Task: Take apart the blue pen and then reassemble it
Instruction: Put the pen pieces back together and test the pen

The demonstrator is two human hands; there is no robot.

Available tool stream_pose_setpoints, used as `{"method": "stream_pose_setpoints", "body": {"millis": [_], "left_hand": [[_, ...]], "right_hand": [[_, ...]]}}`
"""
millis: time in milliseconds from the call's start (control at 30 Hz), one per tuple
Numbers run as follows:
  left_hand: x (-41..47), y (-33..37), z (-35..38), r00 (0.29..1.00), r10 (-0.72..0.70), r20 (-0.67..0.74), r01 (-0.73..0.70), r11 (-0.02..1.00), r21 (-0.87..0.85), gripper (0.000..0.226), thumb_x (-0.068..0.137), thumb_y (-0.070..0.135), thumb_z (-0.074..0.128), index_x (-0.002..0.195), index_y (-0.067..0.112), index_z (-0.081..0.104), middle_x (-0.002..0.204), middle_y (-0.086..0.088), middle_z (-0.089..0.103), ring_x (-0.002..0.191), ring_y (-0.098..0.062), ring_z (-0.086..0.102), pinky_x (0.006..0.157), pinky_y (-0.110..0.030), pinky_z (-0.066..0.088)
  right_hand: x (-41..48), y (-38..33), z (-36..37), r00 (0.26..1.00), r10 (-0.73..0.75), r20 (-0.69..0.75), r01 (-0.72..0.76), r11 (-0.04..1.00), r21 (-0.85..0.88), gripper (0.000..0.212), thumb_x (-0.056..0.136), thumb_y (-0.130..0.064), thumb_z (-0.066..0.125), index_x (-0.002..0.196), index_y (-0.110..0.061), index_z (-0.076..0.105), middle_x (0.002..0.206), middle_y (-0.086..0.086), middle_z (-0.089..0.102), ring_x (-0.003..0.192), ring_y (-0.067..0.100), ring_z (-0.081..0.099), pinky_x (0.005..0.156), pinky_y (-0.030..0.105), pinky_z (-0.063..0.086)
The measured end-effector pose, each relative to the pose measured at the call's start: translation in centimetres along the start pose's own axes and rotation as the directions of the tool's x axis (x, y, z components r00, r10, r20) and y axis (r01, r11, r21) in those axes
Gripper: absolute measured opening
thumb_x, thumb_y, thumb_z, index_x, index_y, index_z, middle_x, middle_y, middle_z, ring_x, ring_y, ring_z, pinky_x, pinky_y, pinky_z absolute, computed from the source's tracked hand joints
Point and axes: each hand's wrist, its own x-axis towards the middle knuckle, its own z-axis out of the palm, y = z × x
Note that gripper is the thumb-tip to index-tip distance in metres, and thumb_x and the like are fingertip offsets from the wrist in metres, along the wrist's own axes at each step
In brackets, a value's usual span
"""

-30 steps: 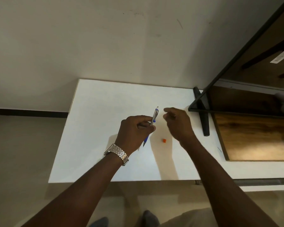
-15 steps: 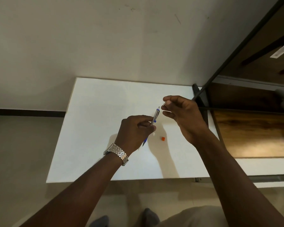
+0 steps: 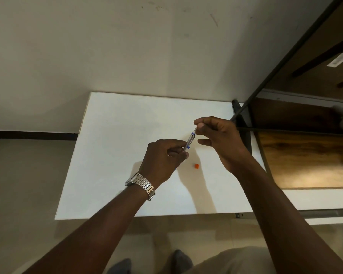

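Observation:
The blue pen [image 3: 190,139] has a clear barrel with blue trim and tilts up to the right above the white table [image 3: 127,135]. My left hand [image 3: 164,157], with a metal watch at the wrist, grips the pen's lower half. My right hand [image 3: 220,139] pinches the pen's upper tip between thumb and forefinger; whatever small part it holds there is too small to make out. The pen's lower end is hidden behind my left hand.
A tiny orange piece [image 3: 196,166] lies on the table just below the pen. A dark framed screen on a black stand [image 3: 244,123] rises at the right, with a wooden surface [image 3: 305,159] beyond it. Wall behind, floor to the left.
My right hand rose from near the table and came in to the pen's upper tip, closing thumb and forefinger on it. My left hand kept the pen almost still.

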Motion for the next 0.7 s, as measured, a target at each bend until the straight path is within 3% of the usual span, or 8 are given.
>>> {"method": "stream_pose_setpoints", "body": {"millis": [400,533,700], "left_hand": [[-0.01,0.01,-0.01,1.0,0.005,-0.01,-0.005,1.0,-0.005,0.023,0.082,0.02,0.081,0.104,0.021,0.082,0.085,0.005,0.08,0.077,-0.004,0.074,0.07,0.0,0.045],[0.04,0.05,0.01,1.0,0.011,-0.009,-0.011,1.0,-0.006,0.023,0.082,0.022,0.081,0.104,0.024,0.082,0.087,0.005,0.08,0.079,-0.003,0.074,0.073,-0.003,0.048],[-0.01,0.05,0.11,1.0,-0.002,-0.022,0.002,1.0,0.002,0.022,0.081,0.021,0.082,0.103,0.022,0.082,0.086,0.005,0.08,0.077,-0.005,0.074,0.072,-0.006,0.05]], "right_hand": [[-0.22,-0.18,-0.22,0.999,0.029,0.021,-0.031,0.996,0.079,0.018,0.103,-0.012,0.06,0.104,-0.018,0.076,0.097,0.0,0.074,0.098,0.018,0.072,0.086,0.037,0.061],[-0.24,0.02,0.05,0.999,0.025,0.023,-0.026,0.999,0.035,0.018,0.102,-0.012,0.061,0.101,-0.02,0.077,0.096,-0.001,0.076,0.095,0.015,0.074,0.086,0.038,0.062],[-0.28,0.19,0.04,1.0,0.02,0.022,-0.019,0.999,-0.033,0.018,0.101,-0.012,0.064,0.1,-0.021,0.079,0.102,0.004,0.079,0.1,0.026,0.074,0.088,0.043,0.062]]}}
